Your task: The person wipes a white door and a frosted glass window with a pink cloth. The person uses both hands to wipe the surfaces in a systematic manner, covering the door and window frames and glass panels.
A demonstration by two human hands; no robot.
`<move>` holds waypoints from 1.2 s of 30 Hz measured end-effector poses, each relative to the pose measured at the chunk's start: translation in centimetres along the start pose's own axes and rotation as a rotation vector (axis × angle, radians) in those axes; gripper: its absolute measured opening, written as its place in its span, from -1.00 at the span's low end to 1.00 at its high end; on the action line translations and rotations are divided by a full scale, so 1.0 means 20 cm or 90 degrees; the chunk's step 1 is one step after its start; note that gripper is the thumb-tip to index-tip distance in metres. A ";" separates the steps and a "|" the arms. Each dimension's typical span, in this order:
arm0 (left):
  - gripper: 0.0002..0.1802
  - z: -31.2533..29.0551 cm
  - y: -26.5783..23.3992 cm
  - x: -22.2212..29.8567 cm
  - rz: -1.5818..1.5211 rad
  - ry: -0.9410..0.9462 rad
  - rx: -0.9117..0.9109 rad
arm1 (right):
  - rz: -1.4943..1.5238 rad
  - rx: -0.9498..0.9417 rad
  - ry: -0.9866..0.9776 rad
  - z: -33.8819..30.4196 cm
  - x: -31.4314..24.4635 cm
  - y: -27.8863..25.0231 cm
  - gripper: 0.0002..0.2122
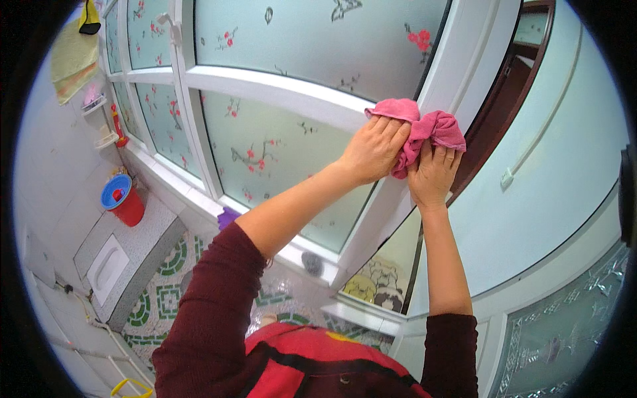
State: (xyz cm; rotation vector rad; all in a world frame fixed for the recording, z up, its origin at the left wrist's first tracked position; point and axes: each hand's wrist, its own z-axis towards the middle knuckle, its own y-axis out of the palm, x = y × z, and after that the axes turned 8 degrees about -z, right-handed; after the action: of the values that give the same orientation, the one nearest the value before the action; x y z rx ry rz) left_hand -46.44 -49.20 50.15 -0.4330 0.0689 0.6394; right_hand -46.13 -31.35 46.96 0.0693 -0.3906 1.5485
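A crumpled pink cloth (pixel 424 132) is pressed against the white frame (pixel 391 205) of a frosted glass partition. My left hand (pixel 377 149) lies over the cloth's left part, fingers bent onto it and pointing up. My right hand (pixel 432 176) grips the lower right bunch of the same cloth, close beside the left hand. Both arms reach up and forward in dark red sleeves. The glass panels (pixel 265 152) carry red blossom and dark butterfly patterns.
A red bucket (pixel 128 207) with a blue basin on top stands by a squat toilet (pixel 108 268) on a raised step at left. A towel (pixel 73 63) hangs at the far left. Right of the frame is a doorway, with a cartoon mat (pixel 378 285) beyond its threshold.
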 end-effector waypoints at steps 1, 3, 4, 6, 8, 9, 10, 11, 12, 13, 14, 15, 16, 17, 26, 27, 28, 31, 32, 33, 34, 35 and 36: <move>-0.44 0.01 -0.02 -0.02 -0.065 -0.074 -0.043 | -0.010 0.010 -0.004 0.07 0.00 -0.02 -0.50; -0.42 0.06 -0.06 -0.05 -0.095 -0.089 -0.054 | -0.023 0.038 -0.015 0.20 0.01 -0.05 -0.49; -0.40 0.08 -0.08 -0.06 -0.111 -0.098 -0.062 | -0.034 0.038 -0.026 0.24 0.02 -0.07 -0.49; -0.35 0.11 -0.08 -0.08 -0.119 -0.110 -0.036 | -0.060 0.036 -0.048 0.32 0.04 -0.11 -0.47; -0.32 0.16 -0.09 -0.10 -0.131 -0.129 -0.030 | -0.059 0.034 -0.079 0.41 0.08 -0.13 -0.46; -0.27 0.19 -0.10 -0.13 -0.114 -0.097 0.021 | -0.061 0.034 -0.094 0.46 0.09 -0.15 -0.45; -0.26 0.21 -0.11 -0.16 -0.126 -0.114 0.027 | -0.067 0.053 -0.093 0.53 0.10 -0.16 -0.45; -0.25 0.24 -0.13 -0.20 -0.139 -0.130 0.033 | -0.073 0.072 -0.092 0.61 0.10 -0.18 -0.45; -0.25 0.28 -0.14 -0.22 -0.157 -0.142 0.037 | -0.086 0.089 -0.087 0.68 0.12 -0.19 -0.45; -0.30 0.33 -0.18 -0.24 -0.175 -0.114 0.068 | -0.103 0.113 -0.082 0.76 0.12 -0.20 -0.43; -0.31 0.40 -0.21 -0.26 -0.218 -0.106 0.070 | -0.119 0.136 -0.067 0.85 0.12 -0.21 -0.44; -0.32 0.48 -0.20 -0.28 -0.272 -0.099 0.068 | -0.142 0.150 -0.052 0.93 0.15 -0.20 -0.45; -0.33 0.54 -0.23 -0.30 -0.317 -0.094 0.065 | -0.157 0.169 -0.038 1.01 0.17 -0.20 -0.46; -0.39 0.62 -0.24 -0.30 -0.368 -0.086 0.079 | -0.179 0.182 -0.023 1.09 0.20 -0.20 -0.47; -0.64 1.37 -0.29 -0.36 -0.443 -0.062 0.264 | -0.302 0.263 0.020 1.73 0.43 -0.24 -0.49; -0.65 1.36 -0.26 -0.37 -0.456 -0.059 0.294 | -0.308 0.254 0.027 1.73 0.43 -0.21 -0.47; -0.65 1.32 -0.23 -0.35 -0.468 -0.041 0.278 | -0.293 0.210 0.044 1.68 0.41 -0.22 -0.46; -0.59 1.05 -0.14 -0.34 -0.451 0.026 0.268 | -0.228 0.136 0.080 1.37 0.26 -0.23 -0.44; -0.55 0.96 -0.09 -0.34 -0.418 0.057 0.292 | -0.200 0.146 0.078 1.27 0.23 -0.20 -0.43; -0.54 0.90 -0.05 -0.35 -0.386 0.077 0.293 | -0.202 0.173 0.056 1.20 0.20 -0.19 -0.43; -0.53 0.87 -0.04 -0.35 -0.354 0.101 0.298 | -0.206 0.203 0.032 1.15 0.19 -0.19 -0.44; -0.52 0.86 -0.02 -0.36 -0.320 0.123 0.302 | -0.208 0.233 0.007 1.14 0.20 -0.20 -0.44; -0.52 0.89 -0.04 -0.37 -0.308 0.114 0.299 | -0.210 0.231 0.004 1.18 0.20 -0.20 -0.45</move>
State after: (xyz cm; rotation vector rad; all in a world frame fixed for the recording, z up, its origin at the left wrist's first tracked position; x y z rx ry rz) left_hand -53.18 -46.67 68.01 -0.0414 0.2700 0.0954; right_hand -47.02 -34.40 71.09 0.3926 -0.0823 1.2753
